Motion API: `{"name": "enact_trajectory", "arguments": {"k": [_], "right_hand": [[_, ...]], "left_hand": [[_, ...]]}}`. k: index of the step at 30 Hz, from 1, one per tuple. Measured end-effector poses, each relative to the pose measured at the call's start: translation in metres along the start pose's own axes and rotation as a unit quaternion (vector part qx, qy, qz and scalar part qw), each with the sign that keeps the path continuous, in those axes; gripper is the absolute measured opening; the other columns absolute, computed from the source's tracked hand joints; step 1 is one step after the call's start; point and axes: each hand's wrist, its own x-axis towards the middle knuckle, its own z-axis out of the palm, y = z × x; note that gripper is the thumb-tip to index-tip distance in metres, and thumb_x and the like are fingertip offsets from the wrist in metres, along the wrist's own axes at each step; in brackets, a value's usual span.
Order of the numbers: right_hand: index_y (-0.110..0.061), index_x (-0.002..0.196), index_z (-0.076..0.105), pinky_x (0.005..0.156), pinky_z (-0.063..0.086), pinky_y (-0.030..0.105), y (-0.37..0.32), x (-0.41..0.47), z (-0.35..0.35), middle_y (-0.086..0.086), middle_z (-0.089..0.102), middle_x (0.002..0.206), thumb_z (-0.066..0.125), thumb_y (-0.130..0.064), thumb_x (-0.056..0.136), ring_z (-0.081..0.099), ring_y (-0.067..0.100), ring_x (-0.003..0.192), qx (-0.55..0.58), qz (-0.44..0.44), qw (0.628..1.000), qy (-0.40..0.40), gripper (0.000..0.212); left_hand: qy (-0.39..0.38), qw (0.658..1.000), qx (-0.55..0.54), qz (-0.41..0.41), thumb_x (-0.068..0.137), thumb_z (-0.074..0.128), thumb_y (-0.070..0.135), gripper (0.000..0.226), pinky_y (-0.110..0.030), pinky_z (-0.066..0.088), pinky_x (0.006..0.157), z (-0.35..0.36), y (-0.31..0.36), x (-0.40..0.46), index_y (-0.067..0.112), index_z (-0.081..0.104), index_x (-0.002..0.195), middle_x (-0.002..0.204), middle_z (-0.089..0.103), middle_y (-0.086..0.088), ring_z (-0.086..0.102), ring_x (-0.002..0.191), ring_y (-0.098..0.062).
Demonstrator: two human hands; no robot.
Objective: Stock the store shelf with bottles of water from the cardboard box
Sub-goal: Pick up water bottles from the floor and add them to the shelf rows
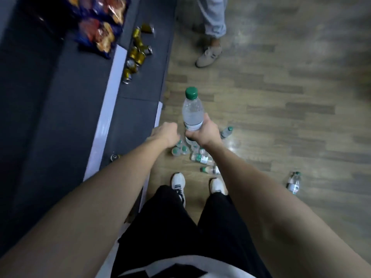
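Right hand [202, 135] was wrapped around the lower body of a green-capped water bottle [192, 111], holding it upright out over the wooden floor [281, 97]. Left hand [165, 133] reached forward just beside it, fingers curled under; whether it held anything could not be told. Below them, a cluster of bottles [192, 153] sat on the floor near the dark shelf base [140, 109], with one stray bottle [294, 182] well apart.
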Motion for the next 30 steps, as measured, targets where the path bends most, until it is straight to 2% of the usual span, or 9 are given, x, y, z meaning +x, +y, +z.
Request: {"name": "enact_trajectory", "arguments": {"k": [3,9,16,19,21,23,25,27,30], "right_hand": [[-0.02,0.113,0.057,0.079,0.056,0.034,-0.037,-0.015,-0.03,-0.001,0.07,0.099,0.076,-0.035,0.062,0.066,0.021,0.091,-0.006,-0.053,0.998,-0.023,0.056],[-0.024,0.112,0.06,0.084,0.056,0.039,-0.105,-0.047,-0.068,-0.003,0.071,0.102,0.075,-0.044,0.054,0.067,0.019,0.097,-0.042,-0.177,0.98,-0.077,0.064],[-0.025,0.113,0.057,0.084,0.056,0.04,-0.203,-0.082,-0.068,-0.002,0.07,0.103,0.076,-0.043,0.059,0.066,0.02,0.095,-0.115,-0.323,0.925,-0.162,0.06],[-0.023,0.112,0.058,0.083,0.056,0.04,-0.23,-0.104,-0.05,-0.001,0.07,0.102,0.077,-0.044,0.057,0.066,0.02,0.095,-0.127,-0.367,0.901,-0.195,0.062],[-0.023,0.111,0.06,0.082,0.056,0.04,-0.246,-0.12,-0.035,-0.002,0.071,0.1,0.073,-0.048,0.054,0.067,0.019,0.093,-0.141,-0.393,0.883,-0.216,0.064],[-0.025,0.112,0.061,0.083,0.057,0.038,-0.261,-0.138,-0.016,-0.003,0.071,0.1,0.069,-0.051,0.052,0.068,0.017,0.094,-0.148,-0.415,0.865,-0.24,0.066],[-0.027,0.113,0.062,0.084,0.057,0.036,-0.276,-0.157,0.003,-0.005,0.072,0.101,0.072,-0.046,0.053,0.068,0.014,0.094,-0.137,-0.424,0.855,-0.266,0.063],[-0.026,0.111,0.064,0.081,0.056,0.031,-0.293,-0.179,0.023,-0.006,0.071,0.098,0.077,-0.035,0.059,0.068,0.013,0.093,-0.135,-0.432,0.844,-0.289,0.054],[-0.026,0.102,0.065,0.077,0.053,0.026,-0.319,-0.213,0.052,-0.006,0.071,0.097,0.081,-0.027,0.067,0.067,0.011,0.09,-0.132,-0.456,0.821,-0.317,0.039]], "left_hand": [[0.048,0.998,-0.034,-0.021,0.096,0.048,0.031,0.026,-0.04,0.049,0.084,-0.037,0.004,-0.039,0.014,0.057,0.113,0.123,0.058,-0.013,0.059,0.107,-0.036],[0.157,0.977,-0.127,-0.072,0.091,0.049,0.026,0.006,-0.037,0.048,0.077,-0.1,0.0,-0.12,0.025,0.051,0.085,0.105,0.06,-0.007,0.059,0.096,-0.032],[0.282,0.905,-0.283,-0.144,0.084,0.056,0.019,0.007,-0.032,0.05,0.074,-0.132,-0.044,-0.202,0.023,0.059,0.078,0.087,0.067,-0.002,0.063,0.086,-0.029],[0.348,0.861,-0.342,-0.144,0.085,0.059,0.015,0.007,-0.027,0.047,0.068,-0.147,-0.07,-0.247,0.022,0.061,0.084,0.072,0.061,0.007,0.061,0.075,-0.019],[0.353,0.838,-0.401,-0.115,0.084,0.064,0.014,0.019,-0.024,0.044,0.065,-0.159,-0.083,-0.276,0.018,0.06,0.102,0.077,0.062,0.007,0.058,0.072,-0.011],[0.33,0.82,-0.464,-0.059,0.079,0.074,0.022,0.042,-0.027,0.051,0.078,-0.165,-0.098,-0.299,0.017,0.056,0.116,0.095,0.069,0.004,0.065,0.089,-0.012],[0.335,0.818,-0.464,-0.057,0.071,0.082,0.04,0.058,-0.036,0.053,0.092,-0.166,-0.112,-0.315,0.019,0.055,0.118,0.111,0.069,0.001,0.066,0.105,-0.014],[0.373,0.803,-0.455,-0.097,0.06,0.082,0.066,0.072,-0.04,0.054,0.091,-0.163,-0.13,-0.327,0.022,0.056,0.111,0.109,0.068,0.002,0.067,0.103,-0.011],[0.46,0.74,-0.467,-0.154,0.046,0.075,0.084,0.085,-0.043,0.056,0.087,-0.162,-0.158,-0.348,0.024,0.058,0.104,0.103,0.069,0.006,0.068,0.096,-0.01]]}}
